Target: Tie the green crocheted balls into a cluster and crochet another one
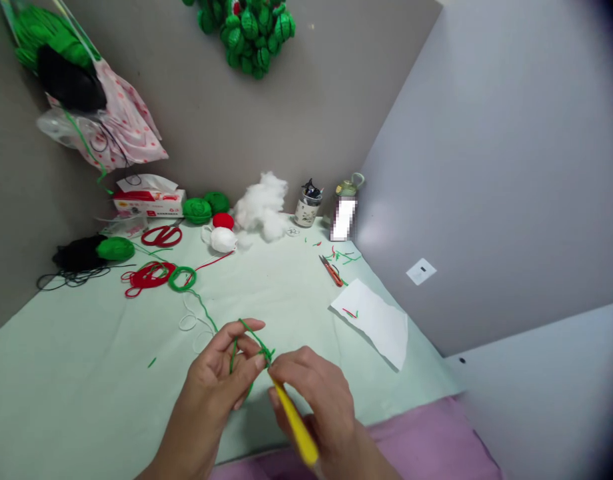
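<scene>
Near the front edge of the table, my left hand (221, 373) pinches a small piece of green crochet work (266, 353) between thumb and finger. Green yarn (206, 312) loops over its raised index finger and runs back to a green coil (182, 279) on the table. My right hand (316, 393) is closed around a crochet hook with a yellow handle (295, 420). The tip of the hook meets the green piece, where fingers and yarn partly hide it.
Orange thread snips (331, 271) and a white paper sheet (379, 323) lie to the right. Red yarn (151, 275), red-handled scissors (161, 236) and yarn balls (196, 211) lie at left and back. White stuffing (264, 207), a pen cup (307, 208) and a tissue box (149, 202) line the wall.
</scene>
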Motion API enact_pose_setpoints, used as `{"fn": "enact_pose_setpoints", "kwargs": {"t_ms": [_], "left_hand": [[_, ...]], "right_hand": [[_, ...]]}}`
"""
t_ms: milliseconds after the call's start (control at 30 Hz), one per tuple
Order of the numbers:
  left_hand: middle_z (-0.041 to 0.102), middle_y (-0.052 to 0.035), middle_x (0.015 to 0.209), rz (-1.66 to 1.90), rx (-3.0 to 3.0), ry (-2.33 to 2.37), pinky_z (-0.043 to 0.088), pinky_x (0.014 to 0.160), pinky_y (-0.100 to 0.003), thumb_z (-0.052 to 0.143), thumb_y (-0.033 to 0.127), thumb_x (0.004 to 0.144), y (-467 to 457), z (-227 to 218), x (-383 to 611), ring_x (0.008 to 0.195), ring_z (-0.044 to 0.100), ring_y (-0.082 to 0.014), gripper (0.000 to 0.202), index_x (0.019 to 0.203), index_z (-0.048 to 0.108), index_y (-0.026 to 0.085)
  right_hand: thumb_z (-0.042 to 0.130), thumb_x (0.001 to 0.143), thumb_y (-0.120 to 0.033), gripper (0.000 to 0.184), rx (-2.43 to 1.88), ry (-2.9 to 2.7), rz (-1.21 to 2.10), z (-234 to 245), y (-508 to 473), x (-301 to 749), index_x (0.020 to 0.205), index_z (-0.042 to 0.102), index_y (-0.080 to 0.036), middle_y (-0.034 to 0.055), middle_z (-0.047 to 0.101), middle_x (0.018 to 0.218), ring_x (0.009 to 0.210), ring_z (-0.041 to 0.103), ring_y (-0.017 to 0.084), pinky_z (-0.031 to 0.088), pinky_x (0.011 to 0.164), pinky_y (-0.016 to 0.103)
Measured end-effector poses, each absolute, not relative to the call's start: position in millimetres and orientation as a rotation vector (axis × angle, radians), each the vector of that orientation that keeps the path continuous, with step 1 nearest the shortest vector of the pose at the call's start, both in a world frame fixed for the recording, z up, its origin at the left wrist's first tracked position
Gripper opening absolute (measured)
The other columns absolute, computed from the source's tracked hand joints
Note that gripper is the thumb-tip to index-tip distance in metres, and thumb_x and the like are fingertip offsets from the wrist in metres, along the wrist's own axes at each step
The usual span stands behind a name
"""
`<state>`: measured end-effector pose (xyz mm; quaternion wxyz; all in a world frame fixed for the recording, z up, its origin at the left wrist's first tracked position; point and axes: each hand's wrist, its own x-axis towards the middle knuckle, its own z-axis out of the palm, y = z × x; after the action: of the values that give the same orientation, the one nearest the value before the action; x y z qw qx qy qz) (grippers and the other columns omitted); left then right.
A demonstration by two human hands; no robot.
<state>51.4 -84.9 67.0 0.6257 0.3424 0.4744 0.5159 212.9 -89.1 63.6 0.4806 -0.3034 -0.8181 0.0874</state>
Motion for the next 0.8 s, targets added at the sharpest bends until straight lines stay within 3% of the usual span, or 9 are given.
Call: {"fn": "enact_pose_setpoints", "kwargs": {"t_ms": [100,200,400,533,667,800], "left_hand": [[0.056,0.0033,0.082,1.197,0.875,1.082,0.035,0.051,-0.019,0.081,0.041,0.083,-82.1,64.1,50.9,0.059,0.037,-0.0086,0.045,0.122,0.069,0.025],[0.057,0.0032,0.082,1.211,0.889,1.08,0.037,0.055,-0.02,0.082,0.04,0.083,-80.1,65.9,52.6,0.06,0.039,-0.008,0.046,0.124,0.069,0.025],[0.054,0.0046,0.078,1.11,0.713,0.892,0.031,0.049,-0.018,0.084,0.041,0.082,-76.9,70.2,53.3,0.056,0.035,-0.0053,0.057,0.133,0.065,0.024],[0.05,0.0074,0.074,0.945,0.546,0.727,0.02,0.043,-0.017,0.089,0.035,0.077,-73.0,73.8,47.4,0.047,0.019,0.0004,0.062,0.132,0.066,0.018],[0.055,0.0059,0.076,1.007,0.577,0.755,0.02,0.043,-0.016,0.091,0.027,0.074,-69.8,75.0,41.9,0.05,0.027,-0.0006,0.061,0.13,0.068,0.019],[0.058,0.0038,0.078,1.048,0.675,0.765,0.023,0.044,-0.016,0.089,0.025,0.077,-69.8,72.4,37.8,0.055,0.035,-0.0036,0.052,0.127,0.072,0.024]], "right_hand": [[0.053,0.094,-0.001,0.043,-0.791,-1.955,0.138,68.7,-90.6,213.7,0.134,0.058,-0.017,0.0082,0.074,0.095,0.08,0.069,0.017,0.06,0.066,0.028],[0.054,0.095,-0.002,0.04,-0.866,-1.938,0.141,69.2,-90.5,214.1,0.13,0.063,-0.019,0.0081,0.073,0.1,0.087,0.07,0.015,0.061,0.072,0.025],[0.053,0.098,-0.005,0.039,-0.841,-1.981,-0.18,47.5,-84.7,211.3,0.132,0.068,-0.019,0.0127,0.069,0.111,0.106,0.069,0.022,0.062,0.09,0.035],[0.056,0.098,-0.005,0.044,-0.812,-1.848,0.191,45.8,-86.1,214.4,0.136,0.066,-0.025,0.0089,0.069,0.114,0.104,0.069,0.019,0.061,0.083,0.03],[0.054,0.101,-0.01,0.029,-0.806,-1.6,0.576,55.1,-87.7,218.9,0.119,0.074,-0.022,0.007,0.072,0.101,0.096,0.068,0.018,0.059,0.082,0.033],[0.057,0.103,-0.023,0.021,-0.725,-1.254,0.984,60.5,-80.0,217.1,0.103,0.078,-0.023,0.0045,0.07,0.09,0.073,0.067,0.014,0.058,0.065,0.028]]}}
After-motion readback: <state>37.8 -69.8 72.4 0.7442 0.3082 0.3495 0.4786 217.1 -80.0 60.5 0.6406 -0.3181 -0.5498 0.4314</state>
